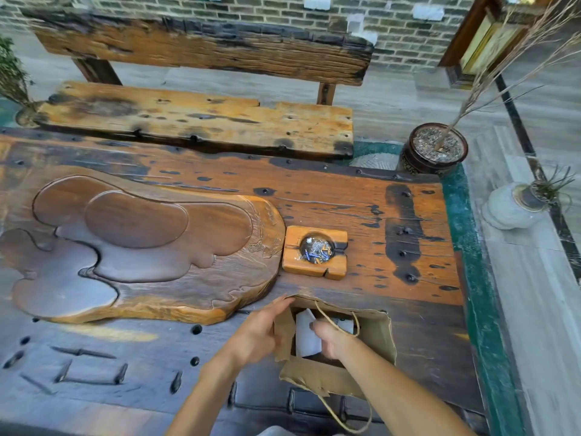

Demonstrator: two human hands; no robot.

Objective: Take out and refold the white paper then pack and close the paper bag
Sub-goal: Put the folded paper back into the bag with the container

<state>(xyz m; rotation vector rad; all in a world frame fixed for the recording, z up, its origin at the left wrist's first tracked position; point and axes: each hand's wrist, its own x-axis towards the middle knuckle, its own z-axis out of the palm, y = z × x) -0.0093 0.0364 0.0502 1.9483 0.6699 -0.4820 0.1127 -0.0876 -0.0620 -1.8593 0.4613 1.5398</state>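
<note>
**Paper bag on plank table, courtyard setting**

Nearest: brown paper bag point(380, 335) standing open on the dark plank table point(361, 196). Left hand point(257, 335) is pinching the bag's rim; right hand point(330, 339) is reaching inside, fingers closing around the white paper point(303, 338). Beyond: carved tea tray point(141, 243), wooden ashtray point(316, 251). Farther: bench point(201, 121), potted plant point(435, 149), brick wall point(408, 29).

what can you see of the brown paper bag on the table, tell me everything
The paper bag is brown kraft paper, creased and ragged along its rim, standing open near the near right edge of the wooden table. It has twisted cord handles, one looping over the mouth, one hanging off the front. White paper sits inside. The left hand holds the left rim; the right hand reaches inside, on the paper.
</note>
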